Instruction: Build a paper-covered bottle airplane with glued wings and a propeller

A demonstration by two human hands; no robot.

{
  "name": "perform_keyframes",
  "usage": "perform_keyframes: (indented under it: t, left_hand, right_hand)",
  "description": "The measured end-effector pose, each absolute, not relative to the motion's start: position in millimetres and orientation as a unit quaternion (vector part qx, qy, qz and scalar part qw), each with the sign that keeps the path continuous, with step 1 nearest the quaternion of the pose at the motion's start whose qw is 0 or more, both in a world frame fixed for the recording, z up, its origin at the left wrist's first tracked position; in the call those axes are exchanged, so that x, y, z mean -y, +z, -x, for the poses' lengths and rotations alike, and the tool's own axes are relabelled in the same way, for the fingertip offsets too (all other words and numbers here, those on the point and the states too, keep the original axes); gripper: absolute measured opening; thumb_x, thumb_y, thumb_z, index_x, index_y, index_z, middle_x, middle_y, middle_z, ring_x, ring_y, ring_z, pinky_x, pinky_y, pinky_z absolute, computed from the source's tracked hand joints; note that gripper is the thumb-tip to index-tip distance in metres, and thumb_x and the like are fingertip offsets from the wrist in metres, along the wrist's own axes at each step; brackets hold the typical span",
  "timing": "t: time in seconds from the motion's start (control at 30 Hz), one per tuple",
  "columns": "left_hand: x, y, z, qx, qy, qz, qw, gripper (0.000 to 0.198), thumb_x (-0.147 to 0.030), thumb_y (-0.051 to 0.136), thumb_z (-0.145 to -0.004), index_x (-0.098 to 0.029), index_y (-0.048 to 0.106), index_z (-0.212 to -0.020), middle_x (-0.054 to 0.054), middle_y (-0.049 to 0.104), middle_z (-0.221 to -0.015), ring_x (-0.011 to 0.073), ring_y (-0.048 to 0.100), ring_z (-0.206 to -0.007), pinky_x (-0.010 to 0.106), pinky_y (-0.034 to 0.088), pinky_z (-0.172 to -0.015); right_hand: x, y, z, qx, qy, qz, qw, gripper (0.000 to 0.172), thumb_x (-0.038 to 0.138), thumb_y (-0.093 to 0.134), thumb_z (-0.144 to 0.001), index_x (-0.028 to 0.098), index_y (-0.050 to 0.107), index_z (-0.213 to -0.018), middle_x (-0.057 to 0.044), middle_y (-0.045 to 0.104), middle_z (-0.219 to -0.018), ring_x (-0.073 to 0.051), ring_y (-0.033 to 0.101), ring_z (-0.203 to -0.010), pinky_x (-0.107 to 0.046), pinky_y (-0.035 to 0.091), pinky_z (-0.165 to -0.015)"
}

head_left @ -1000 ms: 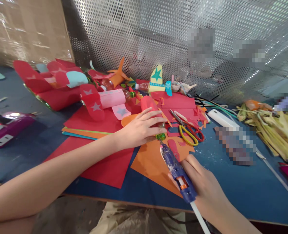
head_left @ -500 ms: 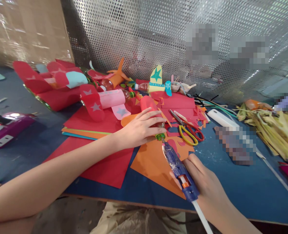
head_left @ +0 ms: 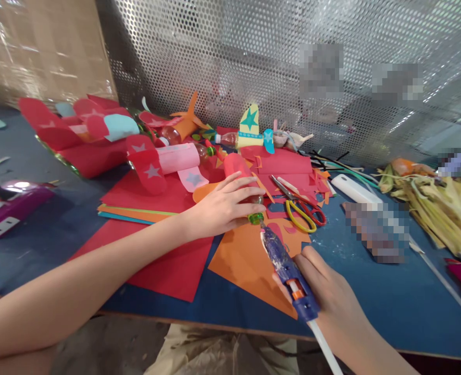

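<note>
My left hand [head_left: 226, 204] curls over a small plastic bottle wrapped in red paper [head_left: 236, 162]. The bottle lies on its side, and its green cap [head_left: 256, 219] points toward me. An orange paper piece [head_left: 204, 192] sticks out beside it. In my right hand [head_left: 326, 286] is a blue hot glue gun [head_left: 287, 271] with a white glue stick [head_left: 324, 344] coming out of its rear. The gun's nozzle is at the green cap; whether it touches cannot be told. Under both lies an orange paper sheet [head_left: 241, 260].
Scissors with yellow and red handles [head_left: 300, 213] lie right of the bottle. Red sheets [head_left: 167, 276] are at left. Paper-covered bottle planes [head_left: 179, 159] stand behind, before a perforated metal panel [head_left: 214, 62]. A purple power strip [head_left: 19, 208] is far left, dried husks [head_left: 445, 208] far right.
Almost nothing differs. Both hands, the bottle and the glue gun hold their places; the whole view has shifted very slightly.
</note>
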State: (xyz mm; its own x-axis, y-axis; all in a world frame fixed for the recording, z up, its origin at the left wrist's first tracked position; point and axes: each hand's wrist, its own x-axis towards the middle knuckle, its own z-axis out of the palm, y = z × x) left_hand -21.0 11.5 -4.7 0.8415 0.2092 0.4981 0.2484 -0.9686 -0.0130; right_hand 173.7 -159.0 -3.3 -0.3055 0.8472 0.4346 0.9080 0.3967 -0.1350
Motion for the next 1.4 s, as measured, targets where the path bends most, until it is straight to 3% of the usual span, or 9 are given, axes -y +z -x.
perform_keyframes:
  t: [0.37, 0.7, 1.13, 1.4]
  left_hand:
    - [-12.5, -5.0, 20.2, 0.121, -0.252, 0.959, 0.040, 0.036, -0.020, 0.063, -0.083, -0.024, 0.060, -0.119, 0.008, 0.055, -0.134, 0.0300, 0.039, -0.131, 0.054, 0.028, -0.110]
    - [-11.8, -4.7, 20.6, 0.119, -0.253, 0.959, 0.043, 0.035, -0.021, 0.064, -0.083, -0.024, 0.061, -0.118, 0.008, 0.055, -0.133, 0.0302, 0.039, -0.131, 0.054, 0.028, -0.110]
    - [-11.2, -4.5, 20.6, 0.117, -0.254, 0.959, 0.044, 0.035, -0.020, 0.063, -0.084, -0.023, 0.061, -0.119, 0.008, 0.056, -0.133, 0.0310, 0.040, -0.130, 0.054, 0.028, -0.110]
    - [-11.1, -3.8, 20.7, 0.114, -0.251, 0.960, 0.042, 0.035, -0.020, 0.063, -0.083, -0.022, 0.061, -0.119, 0.009, 0.056, -0.132, 0.0314, 0.041, -0.129, 0.054, 0.029, -0.109]
  right_hand:
    - [159.5, -2.7, -169.8, 0.810, -0.042, 0.546, 0.209, 0.017, 0.017, 0.040, -0.091, 0.021, 0.047, -0.076, -0.002, 0.050, -0.070, -0.014, 0.057, -0.052, -0.023, 0.042, -0.044]
    - [158.9, -5.4, -172.0, 0.805, -0.048, 0.556, 0.204, 0.018, 0.020, 0.042, -0.092, 0.022, 0.044, -0.074, 0.000, 0.046, -0.070, -0.014, 0.054, -0.051, -0.024, 0.040, -0.044]
    - [161.2, -3.9, -172.7, 0.803, -0.027, 0.558, 0.207, 0.014, 0.014, 0.043, -0.087, 0.022, 0.046, -0.076, -0.002, 0.050, -0.070, -0.017, 0.058, -0.056, -0.025, 0.043, -0.047]
    - [160.1, -2.3, -169.5, 0.812, -0.049, 0.544, 0.206, 0.021, 0.019, 0.039, -0.092, 0.021, 0.047, -0.073, -0.001, 0.047, -0.067, -0.013, 0.051, -0.046, -0.023, 0.039, -0.041]
